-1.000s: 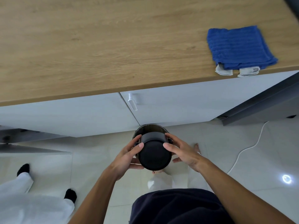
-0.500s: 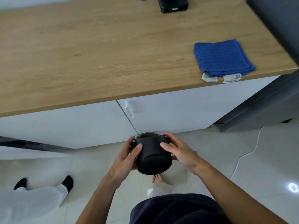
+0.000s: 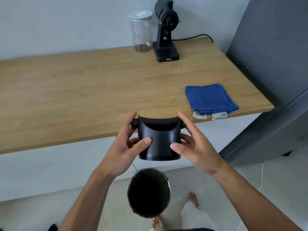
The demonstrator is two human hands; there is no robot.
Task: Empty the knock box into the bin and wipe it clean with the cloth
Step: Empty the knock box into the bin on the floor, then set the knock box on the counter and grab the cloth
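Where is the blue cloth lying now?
The blue cloth lies folded on the right end of the wooden counter, at its front edge, right of the knock box.

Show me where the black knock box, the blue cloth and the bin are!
knock box (image 3: 159, 144): head view, on its front wall between the thumbs.
blue cloth (image 3: 210, 98): head view, middle of the folded top.
bin (image 3: 148, 195): head view, its dark open inside.

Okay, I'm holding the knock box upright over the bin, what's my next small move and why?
Probably set the knock box on the countertop near the blue cloth. Both hands, left hand and right hand, hold it upright above the bin, so wiping likely comes next.
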